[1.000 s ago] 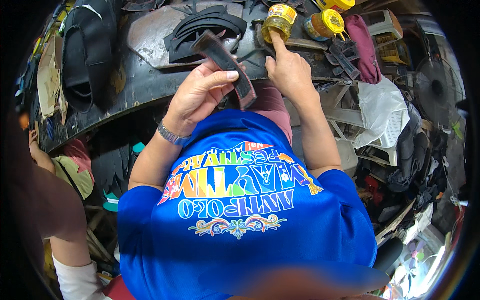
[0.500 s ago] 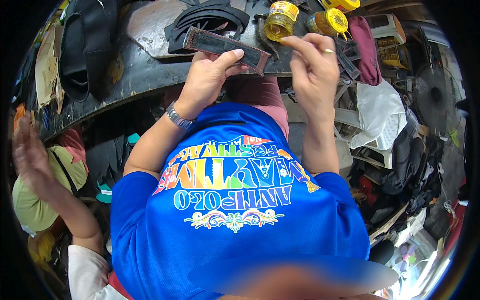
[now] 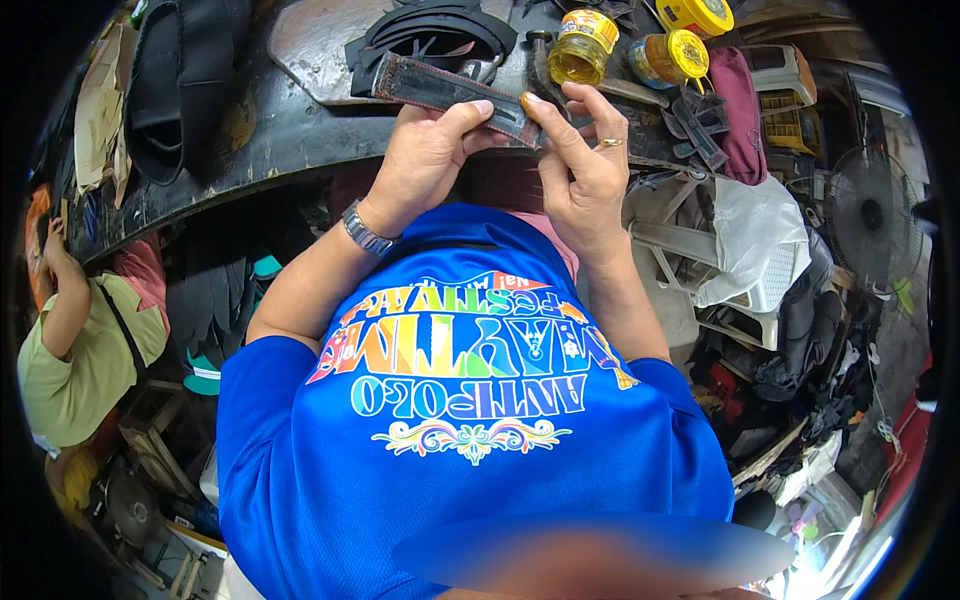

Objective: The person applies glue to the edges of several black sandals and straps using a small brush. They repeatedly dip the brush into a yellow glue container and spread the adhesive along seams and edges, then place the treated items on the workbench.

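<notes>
My left hand (image 3: 425, 160) and my right hand (image 3: 580, 165) both grip a long dark strap (image 3: 445, 88) with reddish stitched edges, held level above the front edge of a dark workbench (image 3: 270, 150). The left thumb presses the strap's middle; the right thumb and forefinger pinch its right end. A metal watch sits on my left wrist and a ring on my right hand. My blue printed shirt fills the lower middle of the view.
Black curved rubber pieces (image 3: 430, 25) lie behind the strap. Two jars with yellow lids (image 3: 580, 45) (image 3: 668, 55) stand at the back right. A black bag (image 3: 175, 80) lies left. A person in a pale green top (image 3: 80, 340) sits lower left. White plastic chairs and clutter fill the right.
The strap has turned from a steep tilt to level. My right hand moved from the bench onto its right end, and both hands now hold it slightly lower and closer.
</notes>
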Demonstrator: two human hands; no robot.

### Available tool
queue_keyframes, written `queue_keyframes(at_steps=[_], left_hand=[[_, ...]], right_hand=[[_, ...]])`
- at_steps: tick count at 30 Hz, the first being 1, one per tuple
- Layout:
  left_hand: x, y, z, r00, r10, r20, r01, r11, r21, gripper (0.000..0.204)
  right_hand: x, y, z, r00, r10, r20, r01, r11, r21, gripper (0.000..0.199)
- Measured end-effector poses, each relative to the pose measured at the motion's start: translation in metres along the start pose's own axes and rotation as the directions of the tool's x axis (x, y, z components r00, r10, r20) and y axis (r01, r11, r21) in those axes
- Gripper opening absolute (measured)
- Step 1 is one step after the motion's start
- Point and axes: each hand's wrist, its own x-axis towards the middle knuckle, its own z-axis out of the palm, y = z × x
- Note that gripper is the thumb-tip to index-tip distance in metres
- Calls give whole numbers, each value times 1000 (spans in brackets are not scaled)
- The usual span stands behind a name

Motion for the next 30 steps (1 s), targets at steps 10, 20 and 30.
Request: queue_keyframes(at_steps=[10, 20, 30], left_hand=[[-2, -4, -3, 999, 19, -28, -19, 1000, -23, 18], [-4, -5, -6, 1000, 7, -9, -7, 1000, 11, 19], [-5, -6, -8, 1000, 13, 1, -13, 1000, 12, 20]], right_hand=[[-5, 1, 3, 998, 55, 29, -56, 997, 54, 55], [-8, 4, 6, 998, 68, 6, -68, 993, 99, 56], [-9, 4, 4, 998, 59, 16, -61, 992, 106, 57]])
